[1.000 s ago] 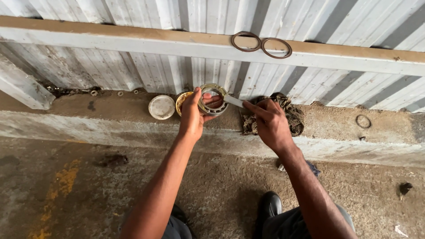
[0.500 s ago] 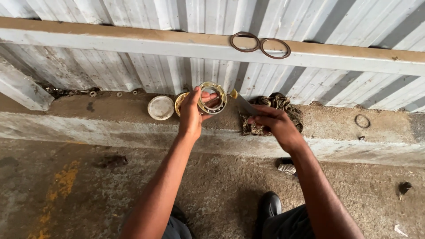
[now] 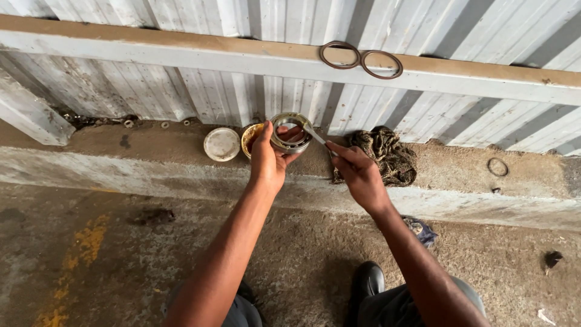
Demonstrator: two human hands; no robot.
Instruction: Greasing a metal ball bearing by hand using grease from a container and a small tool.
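Head view: left hand [image 3: 267, 163], fingers clamped on a metal bearing ring [image 3: 290, 133], raised over the concrete ledge [image 3: 151, 151]. At the ring's 9 o'clock, a small tin [image 3: 249, 138], contents largely hidden, and white lid [image 3: 221, 144]. Right hand [image 3: 358, 172], fingers closed on a thin tool [image 3: 315, 135] touching the ring. Rag [image 3: 387, 154] at 3 o'clock; two rings [image 3: 361, 59] on the beam [image 3: 181, 51] at 12.

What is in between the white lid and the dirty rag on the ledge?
In the head view, a small open tin, then the left hand holding a metal ring, and the right hand with a thin tool.
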